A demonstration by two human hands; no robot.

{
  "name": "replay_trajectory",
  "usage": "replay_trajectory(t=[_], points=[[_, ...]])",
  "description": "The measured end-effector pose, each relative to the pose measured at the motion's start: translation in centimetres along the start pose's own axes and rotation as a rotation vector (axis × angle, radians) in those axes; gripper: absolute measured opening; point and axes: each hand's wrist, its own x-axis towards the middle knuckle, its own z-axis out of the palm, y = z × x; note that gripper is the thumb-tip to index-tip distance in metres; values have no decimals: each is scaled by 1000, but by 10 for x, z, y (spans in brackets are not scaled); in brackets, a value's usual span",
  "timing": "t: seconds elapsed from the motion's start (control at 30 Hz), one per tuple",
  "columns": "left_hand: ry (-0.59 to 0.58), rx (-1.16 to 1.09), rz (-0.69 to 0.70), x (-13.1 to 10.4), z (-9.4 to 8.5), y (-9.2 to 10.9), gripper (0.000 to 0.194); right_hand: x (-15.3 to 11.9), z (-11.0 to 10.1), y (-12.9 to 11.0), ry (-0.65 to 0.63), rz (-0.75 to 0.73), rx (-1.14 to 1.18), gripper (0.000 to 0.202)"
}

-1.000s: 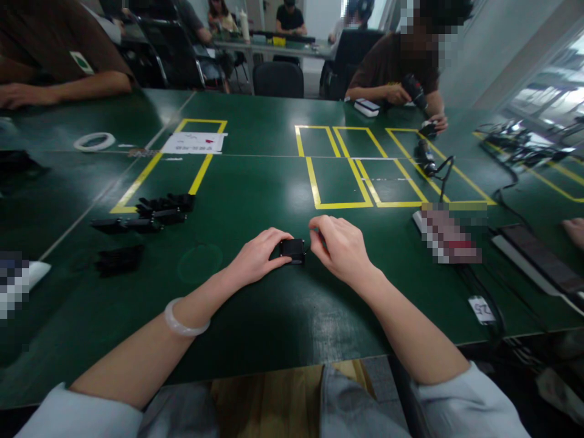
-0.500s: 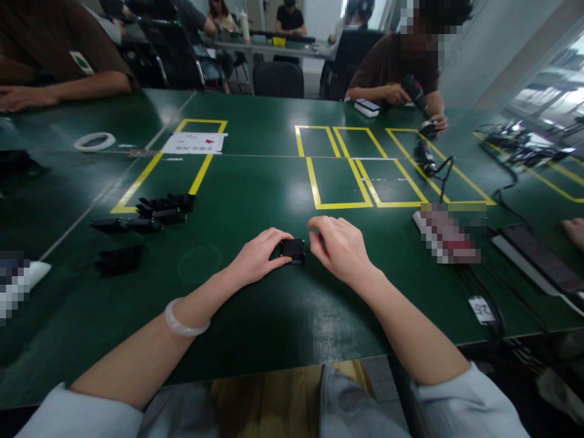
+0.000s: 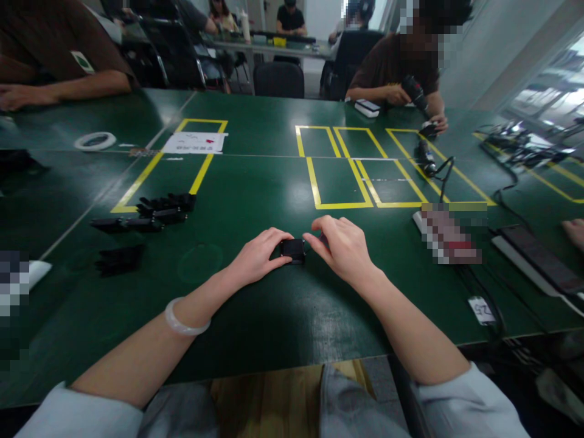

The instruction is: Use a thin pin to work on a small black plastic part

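A small black box-shaped part (image 3: 292,250) lies on the green table (image 3: 255,328) in front of me. My left hand (image 3: 263,254) grips it from the left, thumb on the near side and fingers on the far side. Just right of the part is my right hand (image 3: 338,246), its thumb and index finger curled together at the part's right end. Whether something small sits between those fingertips is too fine to make out. Off to the left lie several similar black parts (image 3: 150,220), with another black piece (image 3: 119,260) nearer to me.
Yellow tape outlines (image 3: 342,205) mark the table beyond my hands. A paper sheet (image 3: 195,143) and a white tape roll (image 3: 95,142) lie at left. On the right are a blurred-out device (image 3: 449,234), a dark device (image 3: 542,255) and cables. Across the table a person holds a power driver (image 3: 414,91).
My right hand's thumb and index finger have moved slightly left and closer together, toward the black part's right end. The left hand and the part have stayed in place.
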Motion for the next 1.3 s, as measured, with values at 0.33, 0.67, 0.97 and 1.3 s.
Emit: replay_trajectory(t=[0.33, 0.67, 0.97, 1.3], points=[[-6, 2, -3, 1, -2, 3, 33, -1, 0, -1, 18, 8, 19, 15], [-6, -7, 4, 1, 1, 0, 33, -1, 0, -2, 11, 28, 23, 18], [-1, 9, -2, 0, 1, 0, 34, -1, 1, -1, 10, 14, 6, 19], [3, 14, 3, 0, 1, 0, 34, -1, 0, -1, 18, -5, -5, 18]])
